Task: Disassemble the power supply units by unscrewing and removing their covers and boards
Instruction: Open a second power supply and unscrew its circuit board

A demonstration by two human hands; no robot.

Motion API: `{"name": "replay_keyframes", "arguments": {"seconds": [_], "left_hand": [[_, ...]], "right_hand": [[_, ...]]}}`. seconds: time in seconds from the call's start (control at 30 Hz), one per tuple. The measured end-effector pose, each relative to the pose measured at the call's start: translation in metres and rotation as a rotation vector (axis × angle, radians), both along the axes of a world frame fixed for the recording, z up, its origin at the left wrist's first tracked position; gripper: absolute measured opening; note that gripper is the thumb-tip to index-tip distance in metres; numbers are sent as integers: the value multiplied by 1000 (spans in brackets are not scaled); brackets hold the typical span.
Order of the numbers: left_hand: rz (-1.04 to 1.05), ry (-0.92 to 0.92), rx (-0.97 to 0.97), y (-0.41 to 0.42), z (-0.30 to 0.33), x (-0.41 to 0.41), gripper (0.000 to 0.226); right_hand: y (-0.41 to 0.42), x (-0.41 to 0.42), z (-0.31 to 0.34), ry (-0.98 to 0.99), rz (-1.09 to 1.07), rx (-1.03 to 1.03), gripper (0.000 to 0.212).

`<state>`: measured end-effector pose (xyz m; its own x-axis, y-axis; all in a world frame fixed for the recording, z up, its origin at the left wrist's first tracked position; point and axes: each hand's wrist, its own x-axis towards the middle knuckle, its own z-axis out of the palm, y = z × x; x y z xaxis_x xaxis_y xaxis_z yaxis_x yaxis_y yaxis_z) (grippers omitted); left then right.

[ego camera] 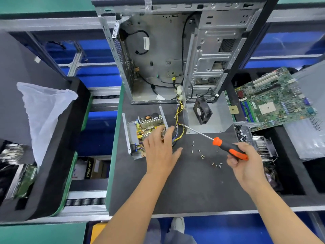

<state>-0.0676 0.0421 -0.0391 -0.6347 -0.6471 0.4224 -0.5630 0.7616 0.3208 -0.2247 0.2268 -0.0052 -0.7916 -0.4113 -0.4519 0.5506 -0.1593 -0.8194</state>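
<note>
In the head view, the opened power supply unit [142, 133] lies on the dark counter [184, 187], a little left of the centre of the frame. Its cover is off and the yellow circuit board [146, 128] with heat sinks shows inside the metal tray. The left hand [161, 152] is over the right side of this unit, its fingers [168, 132] straight and spread wide, holding nothing. The right hand [246, 164], at the right of the centre, has its fingers curled around the orange and black handle of a screwdriver [228, 149], whose shaft points to the upper left, toward the bundle of yellow and black wires [179, 124]. Loose screws [202, 156] lie on the counter between the two hands. The removed metal cover [209, 117] with a black fan [202, 110] stands just behind. An empty computer case [175, 50] fills the top centre, and a green motherboard [274, 97] lies at the right.
</note>
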Motion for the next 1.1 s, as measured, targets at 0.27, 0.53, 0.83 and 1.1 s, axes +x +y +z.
{"name": "replay_keyframes", "arguments": {"seconds": [0.27, 0.53, 0.83, 1.1], "left_hand": [[82, 37, -31, -10, -22, 8, 79], [-76, 32, -254, -17, -26, 10, 54], [-159, 164, -304, -20, -25, 5, 35], [-213, 124, -144, -31, -38, 33, 43]], "right_hand": [[4, 10, -3, 38, 31, 14, 27], [5, 12, -7, 59, 60, 75, 20], [3, 14, -7, 59, 87, 74, 18], [10, 14, -5, 165, 110, 153, 16]]}}
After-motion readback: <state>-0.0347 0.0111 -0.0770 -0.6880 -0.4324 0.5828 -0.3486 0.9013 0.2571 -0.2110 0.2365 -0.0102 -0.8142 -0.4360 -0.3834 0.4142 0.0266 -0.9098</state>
